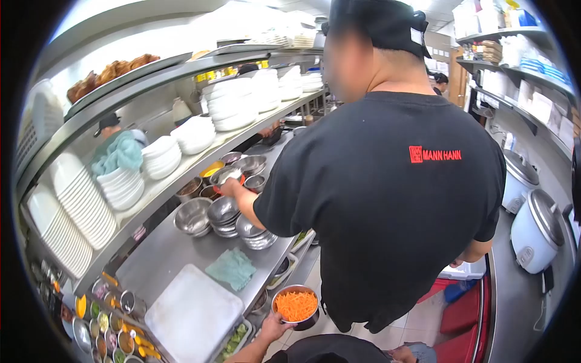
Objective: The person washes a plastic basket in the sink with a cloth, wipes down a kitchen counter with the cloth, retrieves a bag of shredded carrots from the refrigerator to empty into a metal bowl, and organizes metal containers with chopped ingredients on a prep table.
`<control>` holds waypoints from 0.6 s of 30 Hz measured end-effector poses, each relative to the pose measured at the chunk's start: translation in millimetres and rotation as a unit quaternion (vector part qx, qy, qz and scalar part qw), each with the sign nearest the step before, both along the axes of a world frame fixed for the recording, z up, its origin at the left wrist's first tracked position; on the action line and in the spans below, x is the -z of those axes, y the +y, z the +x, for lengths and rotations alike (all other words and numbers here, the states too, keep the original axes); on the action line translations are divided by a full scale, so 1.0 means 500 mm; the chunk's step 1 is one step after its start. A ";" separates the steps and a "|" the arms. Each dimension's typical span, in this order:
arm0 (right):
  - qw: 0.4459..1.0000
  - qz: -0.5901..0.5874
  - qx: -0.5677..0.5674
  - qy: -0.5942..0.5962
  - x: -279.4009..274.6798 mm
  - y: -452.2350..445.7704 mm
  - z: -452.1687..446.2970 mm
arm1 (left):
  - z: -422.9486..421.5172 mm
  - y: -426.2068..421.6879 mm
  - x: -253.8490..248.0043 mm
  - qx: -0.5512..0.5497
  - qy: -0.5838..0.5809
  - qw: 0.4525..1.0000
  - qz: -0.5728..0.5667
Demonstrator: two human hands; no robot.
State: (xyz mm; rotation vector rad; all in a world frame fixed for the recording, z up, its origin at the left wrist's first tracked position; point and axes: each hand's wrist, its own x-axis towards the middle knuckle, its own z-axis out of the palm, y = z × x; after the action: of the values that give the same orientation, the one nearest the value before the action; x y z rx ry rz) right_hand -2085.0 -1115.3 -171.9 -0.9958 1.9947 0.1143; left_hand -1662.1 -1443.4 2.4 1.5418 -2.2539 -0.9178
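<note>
At the bottom centre, my left hand (275, 328) grips the rim and side of a round metal container (307, 322) filled with shredded carrot (296, 305). The container is upright, beside the counter's edge and above the tiled floor. My right hand (404, 354) hangs low at the bottom edge, near some grey-blue cloth (422, 352); its fingers are too cut off to read. Left of the container lie a white cutting board (192, 313) and a green cloth (231, 268) on the steel counter (151, 251).
A co-worker in a black shirt (393, 175) stands close in front, one arm over metal bowls (224, 210). Stacked white dishes (229, 103) fill the left shelf. Rice cookers (537, 230) stand right. Small ingredient containers (126, 342) sit lower left.
</note>
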 end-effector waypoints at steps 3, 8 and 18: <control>0.999 0.013 -0.036 0.000 -0.001 0.008 -0.021 | 0.013 0.037 -0.019 -0.028 0.003 0.999 -0.046; 0.996 0.033 -0.076 0.014 0.033 0.040 -0.047 | 0.052 0.105 -0.020 -0.102 0.026 0.993 -0.059; 0.986 0.010 -0.151 0.066 0.119 0.091 -0.088 | 0.103 0.212 0.036 -0.226 0.005 0.974 -0.024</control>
State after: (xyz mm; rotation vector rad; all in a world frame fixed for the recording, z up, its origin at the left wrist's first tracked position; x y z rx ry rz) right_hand -2128.8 -1070.0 -231.4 -1.3017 1.9419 0.3732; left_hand -1610.8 -1337.4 -15.7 1.9066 -1.7808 -0.7272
